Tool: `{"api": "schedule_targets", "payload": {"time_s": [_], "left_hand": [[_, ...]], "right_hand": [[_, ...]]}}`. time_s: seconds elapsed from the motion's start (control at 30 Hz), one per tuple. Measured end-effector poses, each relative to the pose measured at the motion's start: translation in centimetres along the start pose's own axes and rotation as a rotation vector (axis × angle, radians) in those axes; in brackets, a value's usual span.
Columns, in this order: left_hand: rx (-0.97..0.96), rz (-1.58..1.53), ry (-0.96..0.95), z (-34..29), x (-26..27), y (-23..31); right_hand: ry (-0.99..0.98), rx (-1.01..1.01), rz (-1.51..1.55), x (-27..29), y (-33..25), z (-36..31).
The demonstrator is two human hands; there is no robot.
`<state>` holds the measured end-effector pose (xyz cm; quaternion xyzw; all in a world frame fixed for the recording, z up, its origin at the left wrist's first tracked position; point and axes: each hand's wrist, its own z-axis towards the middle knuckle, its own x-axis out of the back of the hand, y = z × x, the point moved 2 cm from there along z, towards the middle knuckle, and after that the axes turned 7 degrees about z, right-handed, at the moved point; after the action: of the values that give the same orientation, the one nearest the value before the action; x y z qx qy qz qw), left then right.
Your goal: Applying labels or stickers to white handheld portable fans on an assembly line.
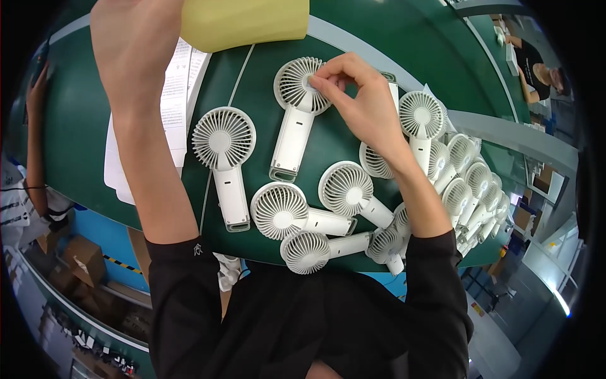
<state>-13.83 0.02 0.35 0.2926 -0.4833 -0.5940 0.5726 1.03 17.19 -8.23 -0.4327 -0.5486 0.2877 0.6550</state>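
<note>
A white handheld fan (293,136) lies on the green table with its round grille toward the top of the view. My right hand (360,95) is over this grille, thumb and forefinger pinched together at its centre disc. Whatever is between those fingertips is too small or hidden to name. My left hand (136,50) reaches up to the top edge beside a yellow curved, smooth-surfaced item (246,22). Its fingers lie outside the view. Another white fan (222,142) rests to the left, below the left side of the first one.
Several more white fans (281,211) lie nearer me, and a heap of them (476,183) covers the right side. Printed paper sheets (172,120) lie under my left forearm. Another person's arm (36,126) is at far left; a seated person (540,76) is at upper right.
</note>
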Motion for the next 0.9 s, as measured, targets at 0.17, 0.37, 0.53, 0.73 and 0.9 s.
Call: {"api": "schedule_targets", "payload": {"time_s": [0.17, 0.37, 0.53, 0.73, 0.9], "left_hand": [[-0.014, 0.067, 0.016, -0.03, -0.12, -0.24], [-0.024, 0.091, -0.003, -0.04, -0.29, -0.24], [-0.056, 0.173, 0.035, 0.03, -0.02, -0.17], [-0.057, 0.194, 0.045, -0.09, -0.14, -0.51], [-0.063, 0.194, 0.053, 0.01, 0.16, -0.27]], "right_hand": [[0.011, 0.002, 0.055, -0.17, 0.16, 0.00], [0.017, 0.017, 0.029, -0.16, 0.18, -0.01], [0.026, 0.045, 0.030, -0.27, 0.36, 0.03], [0.020, 0.039, 0.020, -0.09, 0.52, -0.12], [0.022, 0.056, 0.027, -0.43, 0.40, -0.08]]}}
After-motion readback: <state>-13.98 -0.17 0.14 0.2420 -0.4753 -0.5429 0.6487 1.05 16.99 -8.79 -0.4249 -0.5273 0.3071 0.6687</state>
